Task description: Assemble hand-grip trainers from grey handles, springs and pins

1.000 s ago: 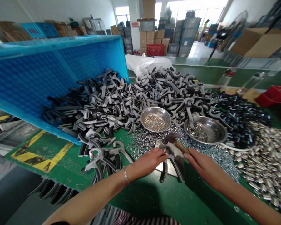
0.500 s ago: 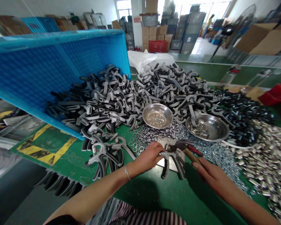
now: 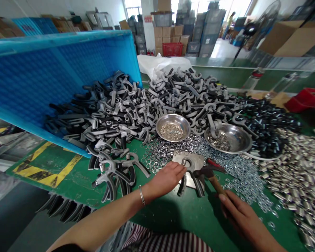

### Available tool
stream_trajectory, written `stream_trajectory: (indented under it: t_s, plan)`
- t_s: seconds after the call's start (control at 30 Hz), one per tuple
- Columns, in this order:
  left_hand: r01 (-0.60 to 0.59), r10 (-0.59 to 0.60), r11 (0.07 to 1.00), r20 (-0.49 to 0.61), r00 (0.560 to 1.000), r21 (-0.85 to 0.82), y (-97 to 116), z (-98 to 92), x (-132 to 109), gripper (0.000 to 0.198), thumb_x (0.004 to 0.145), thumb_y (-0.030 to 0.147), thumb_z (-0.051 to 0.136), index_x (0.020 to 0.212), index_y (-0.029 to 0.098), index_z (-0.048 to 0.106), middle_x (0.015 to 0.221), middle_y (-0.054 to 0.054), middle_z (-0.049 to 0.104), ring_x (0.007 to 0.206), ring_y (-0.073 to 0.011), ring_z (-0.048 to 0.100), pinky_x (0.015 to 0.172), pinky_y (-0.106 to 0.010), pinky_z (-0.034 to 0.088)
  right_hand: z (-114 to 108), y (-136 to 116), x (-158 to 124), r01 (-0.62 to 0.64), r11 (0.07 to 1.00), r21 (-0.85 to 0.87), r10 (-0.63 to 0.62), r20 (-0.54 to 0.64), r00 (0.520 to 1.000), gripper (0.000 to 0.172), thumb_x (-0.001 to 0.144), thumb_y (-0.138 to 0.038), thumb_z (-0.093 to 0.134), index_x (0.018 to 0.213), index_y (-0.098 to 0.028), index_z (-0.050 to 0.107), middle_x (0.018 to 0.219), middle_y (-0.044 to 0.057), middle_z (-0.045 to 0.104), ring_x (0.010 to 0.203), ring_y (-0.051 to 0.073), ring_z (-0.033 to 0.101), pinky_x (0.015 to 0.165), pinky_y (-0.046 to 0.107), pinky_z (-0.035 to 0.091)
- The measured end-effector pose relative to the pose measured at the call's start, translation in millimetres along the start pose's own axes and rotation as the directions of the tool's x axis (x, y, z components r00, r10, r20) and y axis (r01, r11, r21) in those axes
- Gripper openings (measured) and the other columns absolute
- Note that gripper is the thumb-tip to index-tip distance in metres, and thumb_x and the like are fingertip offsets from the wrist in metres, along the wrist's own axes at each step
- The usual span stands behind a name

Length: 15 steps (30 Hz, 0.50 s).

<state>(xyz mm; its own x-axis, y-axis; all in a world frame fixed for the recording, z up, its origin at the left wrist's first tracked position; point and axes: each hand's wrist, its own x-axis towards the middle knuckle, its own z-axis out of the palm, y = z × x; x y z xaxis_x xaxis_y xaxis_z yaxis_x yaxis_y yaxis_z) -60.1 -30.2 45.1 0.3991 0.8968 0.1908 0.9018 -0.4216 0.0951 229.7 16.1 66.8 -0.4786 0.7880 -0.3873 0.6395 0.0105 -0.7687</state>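
My left hand (image 3: 170, 177) is closed at the upper left part of a grey and black hand grip strengthener (image 3: 198, 183), beside its coil spring. The strengthener lies on a flat metal plate (image 3: 198, 160), its two handles pointing toward me. In my right hand (image 3: 240, 211) is a hammer (image 3: 215, 183), held by its wooden handle. The hammer's head is close to the right side of the strengthener; whether they touch I cannot tell. A red-handled tool (image 3: 216, 165) lies just behind the hammer.
Heaped grip parts (image 3: 115, 115) spill from a tipped blue crate (image 3: 76, 63). Beyond the plate are two steel bowls (image 3: 184, 133) (image 3: 245, 140) of small parts, with loose rings (image 3: 154, 159) around. Metal cylinders (image 3: 301, 175) pile at the right. Several sprung strengtheners (image 3: 111, 175) lie left.
The hammer has dropped slightly toward me, its head shifting from the top of the strengthener to its right side. My left fingers lie further over the strengthener. The whole view has shifted slightly.
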Motion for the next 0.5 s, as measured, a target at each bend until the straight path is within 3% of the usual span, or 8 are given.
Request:
stream_trajectory:
  t_s: [0.13,0.23,0.33,0.5]
  plan:
    - [-0.017,0.018,1.000,0.014,1.000,-0.016,1,-4.1,4,0.033,0.100,0.020,0.046,0.130,0.014,0.055,0.115,-0.010,0.064,0.106,-0.0226,0.055,0.096,-0.037,0.042,1,8,-3,0.031,0.998,-0.052,-0.030,0.027,0.999,0.040,0.095,-0.058,0.041,0.079,-0.025,0.055,0.065,-0.001,0.058,0.062,0.019,0.058,0.059,0.028,0.047]
    - [0.099,-0.105,0.982,-0.027,0.994,-0.159,0,-0.1,5,0.029,0.099,0.022,0.049,0.125,0.020,0.061,0.113,-0.006,0.066,0.106,-0.0216,0.054,0.095,-0.037,0.041,-4,5,0,0.071,0.990,-0.125,-0.065,0.051,0.997,0.038,0.096,-0.058,0.040,0.085,-0.025,0.057,0.066,-0.001,0.059,0.063,0.019,0.060,0.061,0.028,0.047]
    - [0.210,-0.251,0.907,-0.068,0.966,-0.365,-2,6.4,5,0.025,0.097,0.024,0.054,0.119,0.025,0.067,0.113,-0.002,0.068,0.105,-0.0190,0.055,0.095,-0.035,0.040,-10,-1,6,0.096,0.980,-0.177,-0.087,0.060,0.994,0.038,0.097,-0.057,0.038,0.093,-0.025,0.058,0.068,0.000,0.061,0.063,0.020,0.062,0.061,0.029,0.048]
    - [0.242,-0.326,0.809,-0.066,0.943,-0.535,-4,6.2,5,0.020,0.097,0.024,0.056,0.110,0.022,0.070,0.109,-0.003,0.070,0.102,-0.0179,0.057,0.095,-0.034,0.041,-19,-17,16,0.158,0.947,-0.281,-0.135,0.100,0.986,0.035,0.099,-0.052,0.036,0.098,-0.024,0.058,0.071,0.001,0.066,0.067,0.021,0.065,0.064,0.031,0.049]
